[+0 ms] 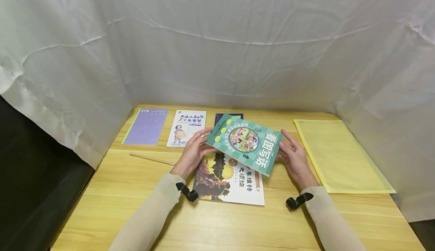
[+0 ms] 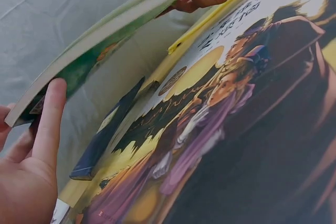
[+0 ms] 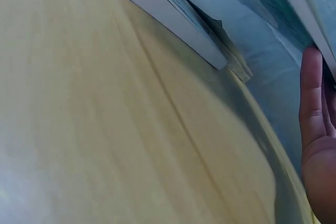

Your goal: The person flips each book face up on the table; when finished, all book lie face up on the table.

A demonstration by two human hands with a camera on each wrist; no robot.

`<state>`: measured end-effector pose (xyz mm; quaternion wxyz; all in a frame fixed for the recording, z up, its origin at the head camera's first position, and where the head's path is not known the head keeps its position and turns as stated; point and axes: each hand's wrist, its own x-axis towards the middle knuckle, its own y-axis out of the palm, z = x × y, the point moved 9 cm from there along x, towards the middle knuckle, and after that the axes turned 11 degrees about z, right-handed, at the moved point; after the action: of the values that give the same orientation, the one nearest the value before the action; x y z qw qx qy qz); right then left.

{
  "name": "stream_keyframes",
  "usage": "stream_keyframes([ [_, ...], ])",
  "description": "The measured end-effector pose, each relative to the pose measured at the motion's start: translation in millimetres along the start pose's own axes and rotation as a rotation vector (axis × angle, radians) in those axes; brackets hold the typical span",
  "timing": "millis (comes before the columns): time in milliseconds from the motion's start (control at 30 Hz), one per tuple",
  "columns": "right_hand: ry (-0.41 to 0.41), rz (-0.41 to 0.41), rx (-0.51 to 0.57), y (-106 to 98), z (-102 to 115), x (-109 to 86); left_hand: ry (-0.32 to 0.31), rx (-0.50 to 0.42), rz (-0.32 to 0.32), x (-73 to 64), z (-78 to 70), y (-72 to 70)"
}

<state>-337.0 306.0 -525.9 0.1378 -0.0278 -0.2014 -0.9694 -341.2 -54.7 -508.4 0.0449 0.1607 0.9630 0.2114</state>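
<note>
Between both hands a green book with a round picture on its cover is held up, tilted, above the table. My left hand grips its left edge, thumb and fingers on either side; the left wrist view shows that hand at the book's corner. At the opposite edge, my right hand holds the book, and fingers lie against its underside in the right wrist view. Below lies a picture book with a dark and yellow cover, partly hidden by the green book.
On the wooden table, a purple notebook and a white book lie at the back left. A dark blue book is partly covered. A thin stick lies near my left hand, and a yellow mesh zip pouch at right.
</note>
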Motion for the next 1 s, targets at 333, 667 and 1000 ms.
stream_keyframes([
  [333, 0.028, -0.027, -0.187, 0.5, -8.6, -0.3, -0.030, -0.007, 0.000, 0.2, 4.7, -2.2],
  [667, 0.086, 0.107, -0.189, 12.3, -11.9, -0.9, -0.089, 0.025, 0.006, -0.9, 9.7, -0.8],
  [1000, 0.125, 0.051, -0.169, 4.2, -18.6, 0.3, -0.102, 0.068, 0.018, -0.8, 13.7, -2.2],
])
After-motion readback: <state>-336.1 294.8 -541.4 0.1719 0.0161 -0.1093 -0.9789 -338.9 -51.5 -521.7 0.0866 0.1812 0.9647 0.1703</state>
